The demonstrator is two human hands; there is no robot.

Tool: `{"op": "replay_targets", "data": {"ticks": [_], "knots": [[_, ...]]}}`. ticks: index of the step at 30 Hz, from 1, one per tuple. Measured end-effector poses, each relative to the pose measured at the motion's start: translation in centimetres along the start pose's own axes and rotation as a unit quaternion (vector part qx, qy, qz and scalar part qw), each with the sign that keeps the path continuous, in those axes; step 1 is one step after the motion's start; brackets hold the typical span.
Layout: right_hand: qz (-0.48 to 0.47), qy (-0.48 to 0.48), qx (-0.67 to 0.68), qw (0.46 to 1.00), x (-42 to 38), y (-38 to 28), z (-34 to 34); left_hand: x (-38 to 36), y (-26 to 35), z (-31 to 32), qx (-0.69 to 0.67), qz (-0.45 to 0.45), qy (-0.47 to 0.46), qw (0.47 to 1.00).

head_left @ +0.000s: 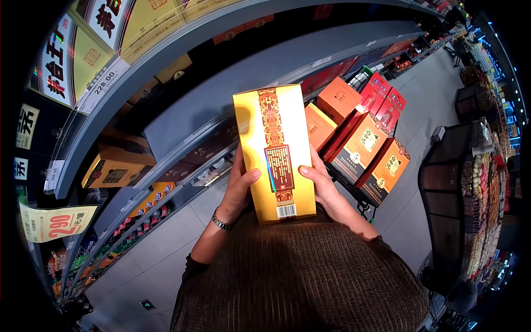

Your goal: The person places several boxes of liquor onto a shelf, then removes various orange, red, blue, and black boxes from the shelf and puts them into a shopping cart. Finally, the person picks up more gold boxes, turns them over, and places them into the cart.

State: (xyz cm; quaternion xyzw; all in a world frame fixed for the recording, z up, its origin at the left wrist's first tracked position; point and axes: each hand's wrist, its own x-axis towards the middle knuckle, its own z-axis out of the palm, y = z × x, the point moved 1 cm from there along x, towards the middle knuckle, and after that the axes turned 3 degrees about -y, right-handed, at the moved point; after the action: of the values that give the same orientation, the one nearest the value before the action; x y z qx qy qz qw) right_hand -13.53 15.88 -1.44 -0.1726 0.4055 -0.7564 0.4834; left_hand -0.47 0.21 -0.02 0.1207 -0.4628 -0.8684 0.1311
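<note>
A tall gold box (249,127) with a red patterned band and a dark text panel is held upright in front of my body. My left hand (239,182) grips its left side, thumb on the front face. On the right side my right hand (322,185) holds it the same way. A barcode shows near the box's bottom edge. Just beyond my right hand, a cart holds several boxes: an orange and black box (362,145), another like it (390,169), an orange box (338,98) and red boxes (376,91).
A grey shelf (204,94) curves across the left and top, with a 228.00 price label (104,83). An orange box (119,166) lies on the shelving. Tiled floor (412,133) runs along the right, beside a dark display stand (445,188) with packaged goods.
</note>
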Motion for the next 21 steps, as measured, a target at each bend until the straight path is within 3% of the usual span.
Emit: {"op": "replay_targets", "data": {"ticks": [14, 17, 18, 19, 21], "knots": [[-0.004, 0.001, -0.017, 1.000, -0.4, -0.1, 0.1, -0.6, -0.1, 0.1, 0.018, 0.010, 0.001, 1.000], [-0.011, -0.009, 0.001, 1.000, -0.7, 1.0, -2.0, -0.6, -1.4, -1.5, 0.092, 0.089, 0.019, 0.992], [0.023, -0.021, 0.043, 0.999, -0.8, 2.1, -4.0, -1.3, 0.0, -0.7, 0.029, 0.057, 0.016, 0.998], [0.046, -0.098, 0.144, 0.984, -0.9, 3.0, -6.0, -1.5, 0.4, -0.6, 0.023, 0.064, 0.019, 0.998], [0.033, -0.115, 0.202, 0.972, -0.5, 4.4, -8.1, -1.8, 0.3, -1.3, 0.013, 0.065, 0.000, 0.998]]}}
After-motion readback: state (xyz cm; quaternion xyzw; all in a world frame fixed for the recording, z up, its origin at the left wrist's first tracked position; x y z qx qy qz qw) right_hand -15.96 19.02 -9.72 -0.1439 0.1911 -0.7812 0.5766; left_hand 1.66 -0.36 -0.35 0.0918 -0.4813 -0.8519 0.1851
